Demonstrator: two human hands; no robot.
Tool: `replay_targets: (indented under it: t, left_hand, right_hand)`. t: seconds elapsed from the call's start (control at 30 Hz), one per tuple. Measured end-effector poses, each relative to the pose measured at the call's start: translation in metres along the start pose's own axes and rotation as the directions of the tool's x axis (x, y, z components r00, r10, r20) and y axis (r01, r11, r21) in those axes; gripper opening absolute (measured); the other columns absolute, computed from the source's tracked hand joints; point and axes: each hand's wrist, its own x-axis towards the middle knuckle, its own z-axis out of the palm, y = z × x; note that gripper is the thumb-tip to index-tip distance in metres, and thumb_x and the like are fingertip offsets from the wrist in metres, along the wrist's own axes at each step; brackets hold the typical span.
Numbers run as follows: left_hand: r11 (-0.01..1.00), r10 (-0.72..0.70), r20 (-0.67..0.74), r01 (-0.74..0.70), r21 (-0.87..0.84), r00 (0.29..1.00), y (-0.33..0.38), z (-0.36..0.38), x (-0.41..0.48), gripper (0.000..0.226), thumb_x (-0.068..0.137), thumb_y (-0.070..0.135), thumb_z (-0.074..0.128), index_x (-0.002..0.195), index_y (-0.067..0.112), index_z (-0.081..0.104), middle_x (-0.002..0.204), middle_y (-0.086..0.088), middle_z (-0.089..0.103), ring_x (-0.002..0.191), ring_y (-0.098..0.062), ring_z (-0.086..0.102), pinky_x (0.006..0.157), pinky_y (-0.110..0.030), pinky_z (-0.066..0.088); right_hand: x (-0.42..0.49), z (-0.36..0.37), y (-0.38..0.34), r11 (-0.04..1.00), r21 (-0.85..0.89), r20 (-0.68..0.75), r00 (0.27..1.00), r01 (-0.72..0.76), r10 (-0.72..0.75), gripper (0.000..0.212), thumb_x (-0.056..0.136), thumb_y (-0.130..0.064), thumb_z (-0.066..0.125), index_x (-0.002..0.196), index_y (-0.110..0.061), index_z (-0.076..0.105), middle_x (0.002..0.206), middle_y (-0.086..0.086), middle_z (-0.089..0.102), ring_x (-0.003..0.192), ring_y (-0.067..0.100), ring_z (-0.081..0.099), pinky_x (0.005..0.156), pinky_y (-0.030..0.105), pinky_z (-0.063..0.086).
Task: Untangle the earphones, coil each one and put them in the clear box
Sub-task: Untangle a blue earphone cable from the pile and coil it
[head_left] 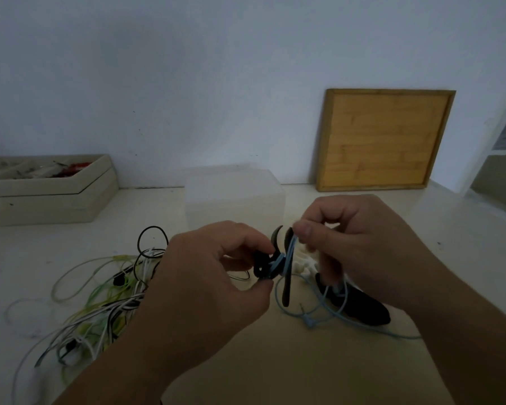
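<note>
My left hand (205, 276) pinches a black earphone (265, 266) with ear hooks, and a light blue earphone cable (313, 312) is wound around it. My right hand (351, 244) grips the blue cable just right of the knot. The blue cable's loose end trails over the table below my right hand, across a dark flat object (360, 306). A tangled heap of white, green and black earphones (100, 302) lies to the left. The clear box (234, 197) stands behind my hands, near the wall.
A beige tray (50, 197) with small items sits at the back left. A wooden board (383, 138) leans against the wall at the back right. A small white object (304, 266) lies under my right hand.
</note>
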Motion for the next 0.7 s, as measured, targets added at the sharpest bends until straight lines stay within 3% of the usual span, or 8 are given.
replay_targets:
  t: [0.13, 0.23, 0.37, 0.5, 0.7]
  left_hand:
    - [0.999, 0.007, 0.060, -0.010, 0.044, 0.998, 0.004, -0.001, -0.001, 0.027, 0.064, 0.022, 0.077, 0.087, 0.036, 0.070, 0.083, 0.021, 0.071, 0.079, -0.002, 0.069, 0.068, -0.013, 0.055]
    - [0.998, -0.032, 0.066, 0.035, -0.050, 0.997, 0.004, 0.000, -0.002, 0.027, 0.062, 0.019, 0.078, 0.084, 0.033, 0.070, 0.081, 0.017, 0.072, 0.076, -0.008, 0.071, 0.068, -0.020, 0.058]
    - [0.983, -0.078, 0.097, 0.093, -0.159, 0.992, 0.005, 0.000, -0.001, 0.028, 0.060, 0.013, 0.078, 0.081, 0.031, 0.072, 0.078, 0.016, 0.074, 0.072, -0.005, 0.072, 0.068, -0.016, 0.057]
    - [0.990, -0.066, 0.147, 0.083, -0.110, 0.987, 0.005, -0.001, -0.001, 0.028, 0.062, 0.015, 0.077, 0.083, 0.031, 0.073, 0.078, 0.016, 0.074, 0.073, -0.004, 0.071, 0.069, -0.017, 0.057]
    - [0.970, -0.104, 0.051, 0.112, -0.214, 0.993, 0.005, 0.002, 0.000, 0.026, 0.061, 0.011, 0.076, 0.082, 0.026, 0.073, 0.078, 0.011, 0.075, 0.073, -0.011, 0.073, 0.070, -0.025, 0.060]
  right_hand:
    - [0.003, 0.001, 0.002, 0.995, -0.064, -0.081, 0.994, 0.074, -0.080, 0.026, 0.083, -0.037, 0.068, 0.064, -0.019, 0.066, 0.054, 0.008, 0.053, 0.047, 0.006, 0.043, 0.048, 0.018, 0.038]
    - [0.005, 0.003, 0.006, 0.998, -0.028, -0.143, 0.988, 0.055, -0.059, 0.027, 0.082, -0.037, 0.070, 0.064, -0.018, 0.067, 0.051, 0.008, 0.050, 0.045, 0.008, 0.042, 0.044, 0.016, 0.037]
    - [0.005, 0.006, 0.009, 0.995, 0.102, -0.096, 0.995, -0.015, 0.025, 0.028, 0.083, -0.040, 0.066, 0.063, -0.021, 0.066, 0.046, 0.000, 0.041, 0.041, 0.011, 0.033, 0.042, 0.019, 0.032]
    - [0.005, 0.009, 0.007, 0.999, 0.042, -0.107, 0.994, 0.019, -0.014, 0.026, 0.088, -0.032, 0.066, 0.065, -0.020, 0.067, 0.043, -0.008, 0.042, 0.038, 0.004, 0.034, 0.042, 0.011, 0.030]
    - [0.008, 0.014, 0.016, 0.992, 0.079, -0.061, 0.993, -0.095, 0.100, 0.035, 0.093, -0.037, 0.060, 0.063, -0.020, 0.064, 0.046, -0.001, 0.041, 0.041, 0.010, 0.033, 0.042, 0.021, 0.031]
